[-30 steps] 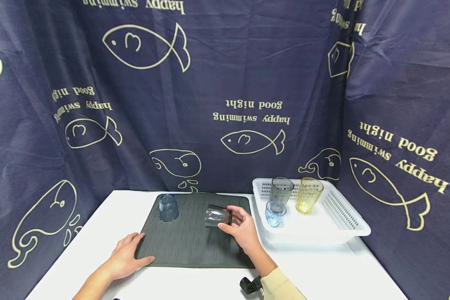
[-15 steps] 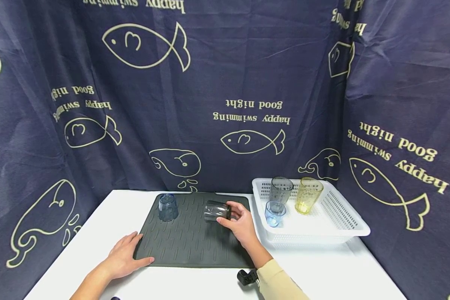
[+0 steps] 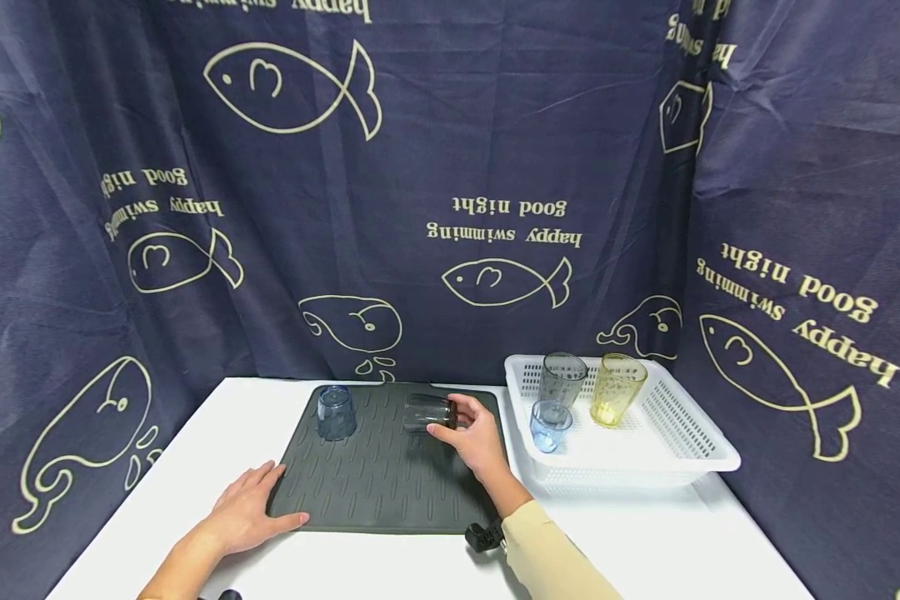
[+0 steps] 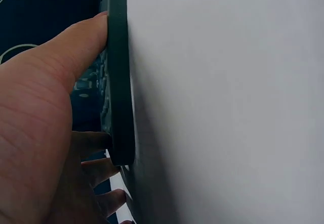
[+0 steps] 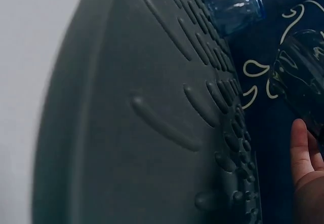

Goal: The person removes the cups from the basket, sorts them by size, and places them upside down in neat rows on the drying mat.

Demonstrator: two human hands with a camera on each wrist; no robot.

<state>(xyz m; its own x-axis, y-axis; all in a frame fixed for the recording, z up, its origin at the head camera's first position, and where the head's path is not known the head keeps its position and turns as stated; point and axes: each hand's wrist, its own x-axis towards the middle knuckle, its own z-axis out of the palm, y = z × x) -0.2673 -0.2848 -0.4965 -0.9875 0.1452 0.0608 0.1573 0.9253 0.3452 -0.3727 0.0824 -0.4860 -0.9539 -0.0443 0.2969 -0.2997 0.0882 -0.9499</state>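
Note:
My right hand (image 3: 480,442) grips a clear grey drinking glass (image 3: 426,413) near its base. The glass lies sideways in the air over the dark ribbed drying mat (image 3: 375,492), its mouth toward the left. In the right wrist view the same glass (image 5: 304,67) appears at the right edge, above my fingertips. At the mat's back left, a blue glass (image 3: 336,415) stands upside down. My left hand (image 3: 246,512) rests at the mat's front left corner, fingers spread. The left wrist view has the thumb of that hand (image 4: 40,92) against the mat's edge (image 4: 119,82).
A white perforated basket (image 3: 622,477) stands right of the mat. Inside it are a tall grey glass (image 3: 562,379), a tall yellow glass (image 3: 617,392) and a small light-blue glass (image 3: 551,427). A dark blue fish-print curtain (image 3: 450,183) closes off the back and sides.
My right hand has carried the grey glass slightly left and toward the back of the mat. The left hand has stayed almost still at the mat's corner.

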